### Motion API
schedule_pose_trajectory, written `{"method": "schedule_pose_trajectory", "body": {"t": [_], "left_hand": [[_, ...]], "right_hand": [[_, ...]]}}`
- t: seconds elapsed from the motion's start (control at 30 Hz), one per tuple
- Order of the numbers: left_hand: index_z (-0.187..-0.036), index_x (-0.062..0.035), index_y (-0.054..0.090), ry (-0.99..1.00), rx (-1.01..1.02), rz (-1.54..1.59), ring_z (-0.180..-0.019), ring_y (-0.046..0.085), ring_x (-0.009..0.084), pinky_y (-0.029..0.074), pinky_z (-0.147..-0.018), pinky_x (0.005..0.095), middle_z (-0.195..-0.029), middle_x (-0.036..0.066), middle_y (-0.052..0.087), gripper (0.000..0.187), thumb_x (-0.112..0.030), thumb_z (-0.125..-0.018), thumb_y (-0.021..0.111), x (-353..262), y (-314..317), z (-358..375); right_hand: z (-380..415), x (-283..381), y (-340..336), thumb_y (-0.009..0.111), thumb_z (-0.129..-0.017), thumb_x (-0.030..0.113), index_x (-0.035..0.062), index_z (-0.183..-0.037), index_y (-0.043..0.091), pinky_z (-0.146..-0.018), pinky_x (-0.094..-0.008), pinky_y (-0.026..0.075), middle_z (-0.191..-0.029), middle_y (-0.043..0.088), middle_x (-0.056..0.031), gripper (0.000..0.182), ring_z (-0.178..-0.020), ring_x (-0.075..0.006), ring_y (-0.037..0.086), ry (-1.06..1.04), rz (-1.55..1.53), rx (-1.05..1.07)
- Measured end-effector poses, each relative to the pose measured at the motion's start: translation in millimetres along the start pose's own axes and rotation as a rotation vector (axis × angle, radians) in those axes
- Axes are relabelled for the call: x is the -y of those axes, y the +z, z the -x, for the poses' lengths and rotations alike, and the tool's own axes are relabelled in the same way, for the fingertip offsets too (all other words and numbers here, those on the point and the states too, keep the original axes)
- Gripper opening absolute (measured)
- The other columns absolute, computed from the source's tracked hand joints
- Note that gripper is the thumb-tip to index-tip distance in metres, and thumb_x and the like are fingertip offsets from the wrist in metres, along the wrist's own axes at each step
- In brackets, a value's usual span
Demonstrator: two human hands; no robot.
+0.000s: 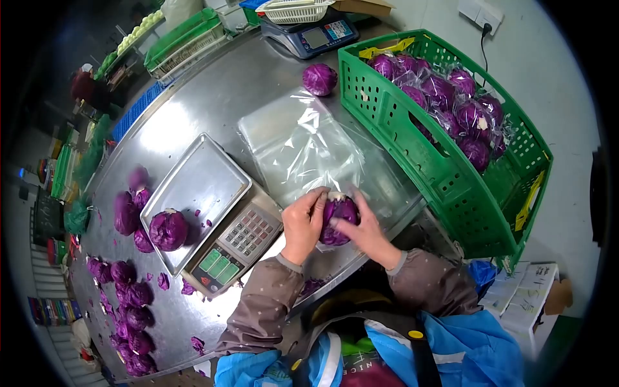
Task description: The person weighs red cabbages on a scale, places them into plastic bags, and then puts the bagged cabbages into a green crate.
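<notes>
Close to the table's near edge, a purple cabbage [338, 222] is held between both of my hands, its pale stem end facing away from me. My left hand [304, 222] grips its left side with bent fingers. My right hand [366, 226] is on the right side, the thumb lying across the front of the cabbage. Just beyond them lies a stack of clear plastic bags [303, 148]. To the left stands a weighing scale [235, 242] with a metal tray, and another purple cabbage [168, 230] rests on that tray.
A green crate [445, 187] with several plastic-wrapped cabbages [445, 93] stands at right. One loose cabbage [320, 79] lies near a second scale [316, 37] at the back. More cabbages [132, 316] and torn leaves lie along the left of the metal table [213, 90].
</notes>
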State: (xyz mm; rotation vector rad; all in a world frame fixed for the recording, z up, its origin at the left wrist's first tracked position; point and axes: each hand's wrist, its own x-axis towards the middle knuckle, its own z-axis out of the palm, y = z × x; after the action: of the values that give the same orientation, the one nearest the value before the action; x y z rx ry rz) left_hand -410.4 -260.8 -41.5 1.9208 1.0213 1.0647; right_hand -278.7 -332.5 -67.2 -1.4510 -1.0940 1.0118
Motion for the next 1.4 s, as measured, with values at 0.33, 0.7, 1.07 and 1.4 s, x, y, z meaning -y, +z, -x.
{"method": "schedule_pose_trajectory", "body": {"t": [0.33,0.7,1.07,1.4], "left_hand": [[-0.096,-0.0017,0.063,-0.111,-0.114,0.093,-0.069,0.063,0.0183,0.047,-0.061,0.0277,-0.080,0.015,0.064,0.016,-0.005,-0.083,0.054,9.3,0.1,31.8],[-0.094,-0.0028,0.063,-0.195,-0.218,0.124,-0.062,0.056,0.0110,0.045,-0.058,0.0257,-0.073,0.011,0.063,0.014,-0.008,-0.084,0.054,11.8,-21.2,31.6],[-0.103,-0.0029,0.052,-0.168,0.111,0.159,-0.082,0.052,0.0154,0.046,-0.067,0.0247,-0.099,0.009,0.045,0.035,-0.002,-0.071,0.066,-7.4,-53.9,66.0],[-0.086,-0.0013,0.057,-0.217,-0.101,0.001,-0.086,0.046,0.0230,0.039,-0.075,0.0301,-0.094,0.010,0.044,0.026,-0.006,-0.065,0.072,-17.5,-28.4,81.3]], "right_hand": [[3.8,-6.5,22.6,0.057,-0.081,0.032,0.0021,-0.127,0.035,-0.092,-0.0311,0.035,-0.114,0.048,-0.0163,0.059,-0.106,-0.0247,0.047,-0.057,0.033,-0.160],[12.0,8.4,29.8,0.074,-0.065,0.027,0.0049,-0.124,0.041,-0.090,-0.0378,0.039,-0.114,0.048,-0.0180,0.071,-0.106,-0.0313,0.048,-0.207,0.284,-0.099],[35.2,27.0,27.0,0.081,-0.055,0.025,0.0079,-0.123,0.042,-0.086,-0.0397,0.043,-0.119,0.041,-0.0199,0.081,-0.106,-0.0362,0.048,-0.261,0.450,-0.056],[37.3,29.5,37.9,0.079,-0.055,0.022,0.0081,-0.118,0.044,-0.078,-0.0424,0.045,-0.116,0.039,-0.0182,0.074,-0.099,-0.0373,0.048,-0.284,0.670,-0.118]]}}
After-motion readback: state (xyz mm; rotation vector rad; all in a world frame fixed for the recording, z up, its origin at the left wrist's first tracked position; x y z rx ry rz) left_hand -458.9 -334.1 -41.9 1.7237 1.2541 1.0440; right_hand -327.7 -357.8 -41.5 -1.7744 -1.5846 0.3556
